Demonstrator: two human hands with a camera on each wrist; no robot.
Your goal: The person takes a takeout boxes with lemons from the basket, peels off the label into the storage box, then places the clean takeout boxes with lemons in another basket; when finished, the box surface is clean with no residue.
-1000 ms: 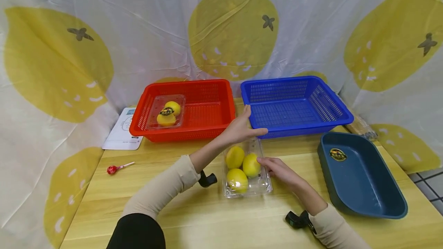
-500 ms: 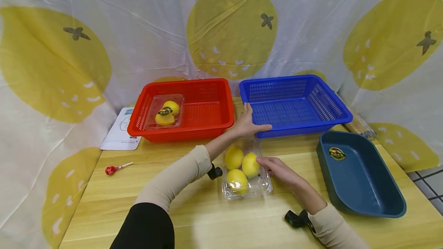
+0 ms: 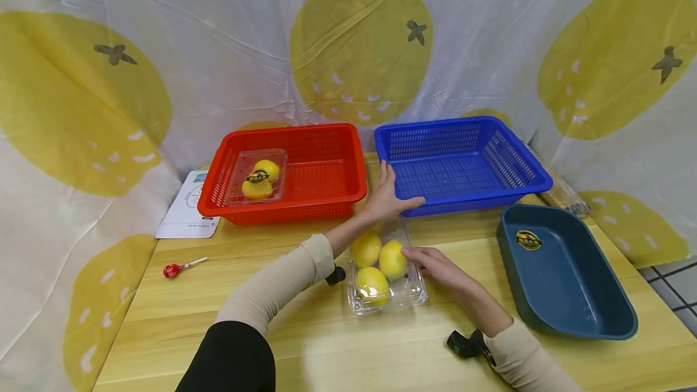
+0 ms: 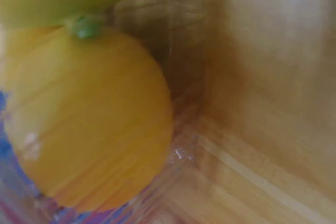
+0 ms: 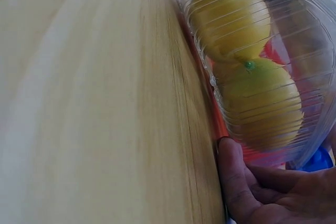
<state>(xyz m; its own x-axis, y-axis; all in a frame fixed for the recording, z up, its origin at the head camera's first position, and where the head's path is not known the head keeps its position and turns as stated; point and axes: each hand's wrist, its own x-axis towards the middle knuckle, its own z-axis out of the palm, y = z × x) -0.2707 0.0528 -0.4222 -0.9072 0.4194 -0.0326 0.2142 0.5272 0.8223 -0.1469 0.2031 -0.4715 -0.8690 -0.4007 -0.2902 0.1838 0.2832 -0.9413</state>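
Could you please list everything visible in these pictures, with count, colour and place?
Clear box of lemons: one, clear, three yellow lemons, table centre.
Red basket: one, red, back left.
Second clear box: one, clear, yellow lemons, inside red basket.
Blue basket: one, blue, back right, nothing visible inside.
Tray: one, dark blue-grey, right, sticker inside.
Lollipop: one, red, table left.
Paper: one, white, left of red basket.
Table: one, light wood.
Curtain: one, white with yellow fruit, behind.
Left hand: at the box's far edge.
Right hand: touching the box's right side.
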